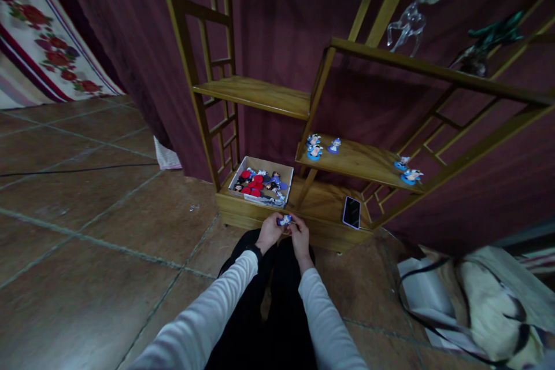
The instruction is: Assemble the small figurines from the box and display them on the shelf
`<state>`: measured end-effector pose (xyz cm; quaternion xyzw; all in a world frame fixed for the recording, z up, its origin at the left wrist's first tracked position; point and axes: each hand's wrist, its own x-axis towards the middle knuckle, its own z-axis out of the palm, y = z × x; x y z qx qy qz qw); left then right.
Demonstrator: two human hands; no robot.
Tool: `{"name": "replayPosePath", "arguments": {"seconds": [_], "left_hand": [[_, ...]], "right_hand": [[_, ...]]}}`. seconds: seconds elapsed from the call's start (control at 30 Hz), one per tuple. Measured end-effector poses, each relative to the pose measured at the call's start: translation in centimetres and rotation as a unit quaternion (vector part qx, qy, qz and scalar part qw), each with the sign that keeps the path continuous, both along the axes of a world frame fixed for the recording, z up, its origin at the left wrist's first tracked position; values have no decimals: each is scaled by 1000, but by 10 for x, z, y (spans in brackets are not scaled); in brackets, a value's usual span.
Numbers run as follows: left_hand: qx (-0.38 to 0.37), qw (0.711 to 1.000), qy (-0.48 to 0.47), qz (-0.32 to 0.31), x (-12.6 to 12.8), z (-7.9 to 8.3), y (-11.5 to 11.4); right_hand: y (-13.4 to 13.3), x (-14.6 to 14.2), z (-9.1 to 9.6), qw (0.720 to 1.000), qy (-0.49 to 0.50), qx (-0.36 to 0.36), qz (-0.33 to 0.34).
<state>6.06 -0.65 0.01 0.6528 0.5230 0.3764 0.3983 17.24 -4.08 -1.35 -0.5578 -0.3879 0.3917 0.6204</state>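
- A small figurine (285, 219), purple and white, is held up between the two hands, over the person's knees and just in front of the low wooden base (318, 196) of the shelf unit.
- It is gripped by the left hand (269, 232) from its left side, the fingers being closed narrowly about it.
- By the right hand (300, 236) it is grasped from the opposite side, with the fingertips brought in close; which fingers press on it cannot be told.
- An open box (269, 165), filled with red, purple and dark figures (255, 184), is set on the base, just beyond the left hand.
- A phone (351, 212) is laid on the same base, farther to the right of the right hand.
- More figurines (314, 153) are stood on the raised shelf (359, 157), well apart from both hands.
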Motion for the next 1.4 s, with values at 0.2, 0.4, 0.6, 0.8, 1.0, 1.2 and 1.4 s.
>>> {"name": "replayPosePath", "arguments": {"seconds": [0.2, 0.4, 0.6, 0.8, 1.0, 1.2, 1.4], "left_hand": [[11, 1000, -1, -3, 0, -2, 0], [13, 1000, -9, 11, -1, 0, -1], [19, 999, -21, 16, -1, 0, -2], [12, 1000, -21, 18, -1, 3, -2], [16, 1000, -16, 20, -2, 1, 1], [-10, 998, -41, 39, -2, -3, 4], [12, 998, -29, 54, -2, -4, 4]], "right_hand": [[2, 1, -3, 1000, 0, -8, 2], [1, -1, -2, 1000, -4, -5, -8], [0, -2, -1, 1000, 4, 2, -11], [-2, -3, 3, 1000, -19, 9, -11], [-4, -5, 7, 999, -43, 11, -8], [-5, -5, 7, 997, -71, 7, -7], [-5, -6, 6, 998, -61, 11, -8]]}}
